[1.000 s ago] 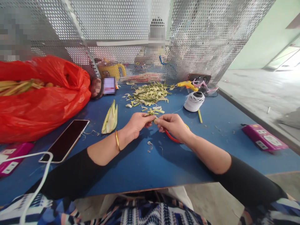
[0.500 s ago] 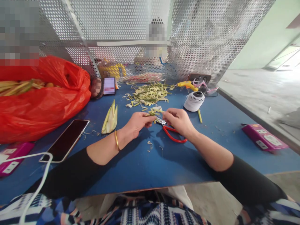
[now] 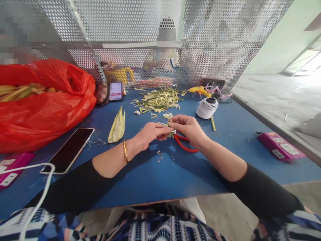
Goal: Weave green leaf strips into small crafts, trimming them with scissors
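My left hand (image 3: 151, 132), with a gold bangle (image 3: 125, 150) at its wrist, pinches a small yellow-green piece of husk (image 3: 170, 122). My right hand (image 3: 187, 126) meets it, thumb and forefinger closed on the same piece; the fingers cover most of it. Just under both hands lie scissors (image 3: 185, 147) with red handles, their blades mostly hidden. Beyond the hands is a heap of cut husk scraps (image 3: 160, 99). A pale whole husk (image 3: 116, 127) lies to the left, and a cone of white thread (image 3: 207, 108) stands to the right.
On the left sit a red plastic bag (image 3: 50, 113) of husks and a phone (image 3: 69, 150). At the back right are a yellow glue gun (image 3: 200, 91) and glasses (image 3: 220, 95). A magenta box (image 3: 281, 146) is at the right. A perforated metal screen (image 3: 135, 26) closes off the far edge.
My right hand has moved slightly left and its fingertips have come against my left hand's at the husk piece. The view has shifted a little; the things on the table stay put.
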{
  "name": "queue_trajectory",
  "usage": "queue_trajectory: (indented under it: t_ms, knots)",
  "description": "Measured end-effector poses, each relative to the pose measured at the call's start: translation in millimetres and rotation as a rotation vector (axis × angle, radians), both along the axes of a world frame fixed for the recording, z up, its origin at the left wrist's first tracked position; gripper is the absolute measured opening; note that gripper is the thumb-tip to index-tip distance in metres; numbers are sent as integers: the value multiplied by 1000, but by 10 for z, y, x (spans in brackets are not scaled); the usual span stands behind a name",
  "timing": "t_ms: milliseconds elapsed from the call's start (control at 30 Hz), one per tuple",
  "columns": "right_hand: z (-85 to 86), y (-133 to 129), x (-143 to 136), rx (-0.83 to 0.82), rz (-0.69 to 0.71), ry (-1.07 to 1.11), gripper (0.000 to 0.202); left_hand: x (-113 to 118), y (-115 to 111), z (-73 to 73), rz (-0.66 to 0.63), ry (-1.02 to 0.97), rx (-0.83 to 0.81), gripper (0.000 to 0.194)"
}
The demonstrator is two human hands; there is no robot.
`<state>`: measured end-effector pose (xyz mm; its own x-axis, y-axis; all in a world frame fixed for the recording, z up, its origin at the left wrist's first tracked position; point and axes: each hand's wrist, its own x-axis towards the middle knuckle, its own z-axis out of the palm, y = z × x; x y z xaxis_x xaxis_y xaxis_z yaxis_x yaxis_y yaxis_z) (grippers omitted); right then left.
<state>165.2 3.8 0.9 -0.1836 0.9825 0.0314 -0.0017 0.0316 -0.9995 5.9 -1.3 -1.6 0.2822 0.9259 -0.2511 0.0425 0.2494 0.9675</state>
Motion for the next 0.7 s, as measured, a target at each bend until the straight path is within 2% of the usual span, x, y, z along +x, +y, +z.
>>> queue_trajectory:
  t_ms: [167, 400, 467, 600, 700]
  knots:
    - [30, 8, 11, -16, -59, -20, 32, -38, 5, 33, -49, -51, -59, 32]
    - [7, 19, 19, 17, 4, -88, 29, 13, -18, -32, -37, 81, 50, 10]
    - [25, 36, 56, 19, 75, -169, 28, -6, -9, -21, -113, 110, 65, 11]
    - [110, 43, 151, -65, 285, -284, 28, -140, 67, 71, -381, 246, 67, 13]
    - [165, 20, 199, -182, 552, -339, 25, -291, 170, 159, -433, 337, 51, 28]
